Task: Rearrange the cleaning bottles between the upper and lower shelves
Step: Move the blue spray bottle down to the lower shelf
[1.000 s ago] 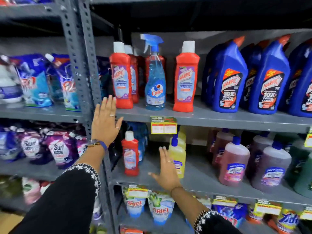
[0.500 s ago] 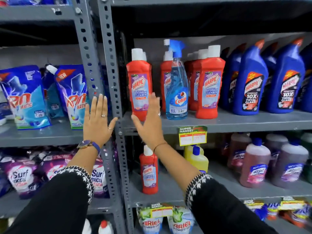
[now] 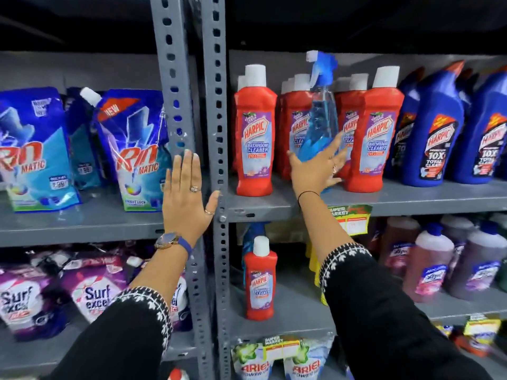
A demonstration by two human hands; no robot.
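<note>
A blue spray bottle (image 3: 321, 119) stands on the upper shelf (image 3: 411, 198) among several red Harpic bottles (image 3: 255, 141). My right hand (image 3: 315, 171) wraps its lower body, thumb on the left and fingers on the right. The bottle's base is hidden behind my hand. My left hand (image 3: 189, 196) rests flat and open against the grey shelf upright (image 3: 216, 78), holding nothing. A single smaller red Harpic bottle (image 3: 260, 281) stands upright on the lower shelf (image 3: 296, 311), with a yellow bottle (image 3: 311, 259) mostly hidden behind my right forearm.
Blue Harpic bottles (image 3: 436, 138) fill the right of the upper shelf. Pink and purple bottles (image 3: 428, 267) stand at the lower right. The left bay holds Rin pouches (image 3: 134, 152) and Surf pouches (image 3: 93, 292). Ariel pouches (image 3: 252, 363) sit below.
My right hand rose from the lower shelf to the upper one and closed around the blue spray bottle. My left hand stayed flat on the upright. The view moved closer.
</note>
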